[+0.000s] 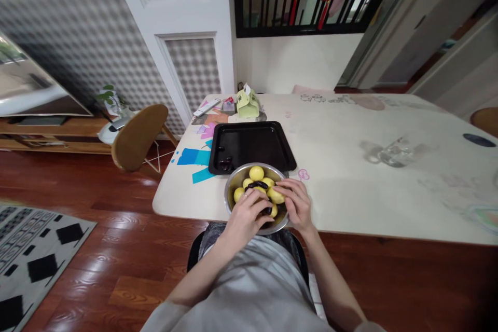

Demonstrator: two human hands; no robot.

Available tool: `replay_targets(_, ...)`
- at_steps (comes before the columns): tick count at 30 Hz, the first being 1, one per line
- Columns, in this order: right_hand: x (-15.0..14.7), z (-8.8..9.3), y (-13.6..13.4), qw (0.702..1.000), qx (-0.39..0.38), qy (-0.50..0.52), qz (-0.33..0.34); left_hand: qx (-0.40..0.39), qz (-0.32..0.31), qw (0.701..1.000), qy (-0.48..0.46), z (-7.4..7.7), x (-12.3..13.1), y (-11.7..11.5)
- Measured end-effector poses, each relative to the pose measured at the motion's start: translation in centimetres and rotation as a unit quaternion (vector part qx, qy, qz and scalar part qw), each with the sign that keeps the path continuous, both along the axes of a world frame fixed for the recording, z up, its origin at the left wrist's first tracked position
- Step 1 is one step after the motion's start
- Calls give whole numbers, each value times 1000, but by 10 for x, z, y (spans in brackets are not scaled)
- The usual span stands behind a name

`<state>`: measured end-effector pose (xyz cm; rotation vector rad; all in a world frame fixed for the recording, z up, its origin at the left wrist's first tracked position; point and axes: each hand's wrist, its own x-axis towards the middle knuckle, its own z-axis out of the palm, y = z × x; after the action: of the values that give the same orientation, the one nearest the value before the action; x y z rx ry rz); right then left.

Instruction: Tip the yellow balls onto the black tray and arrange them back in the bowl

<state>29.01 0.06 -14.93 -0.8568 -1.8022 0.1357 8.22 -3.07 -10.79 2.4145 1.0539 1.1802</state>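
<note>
My two bare forearms reach forward over my grey shirt to the table's near edge and bend inward, so my hands meet over the steel bowl (pixel 227 192), its rim close against my lap. My left hand (pixel 244 216), a ring on one finger, arches palm down over the bowl's near left side, fingers curled in and thumb apart from them; my right hand (pixel 298 204) comes over the right rim, fingers bent against a yellow fruit (pixel 276 195). I cannot tell whether either hand pinches anything, as my fingertips are partly lost among the yellow fruits. Long dark pieces (pixel 260 184) lie on top of these; my left hand covers much of the bowl's contents. Just beyond, the bowl's rim hides part of the near edge of a black tray (pixel 254 142), where more dark pieces (pixel 225 163) lie at the left, hard to make out against the black. Blue paper strips (pixel 193 156) stick out left of the tray, and a clear glass (pixel 395 154) stands well apart to the right, blurred. Behind the tray is a green tissue box (pixel 248 104), beside a white remote (pixel 207 107).
</note>
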Motion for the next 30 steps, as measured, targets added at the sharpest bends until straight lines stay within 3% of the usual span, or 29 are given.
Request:
replay_targets(15,0,1,0,1000,9,-2,1,14,9,1000,-17,-6,-8,-3)
replay_targets(22,-1,3,-1,1000,9,3,6,21,55,998,29,-1,-26,-3)
replay_targets(30,-1,3,-1,1000,6,4,7,38,19,998,39,-1,-34,1)
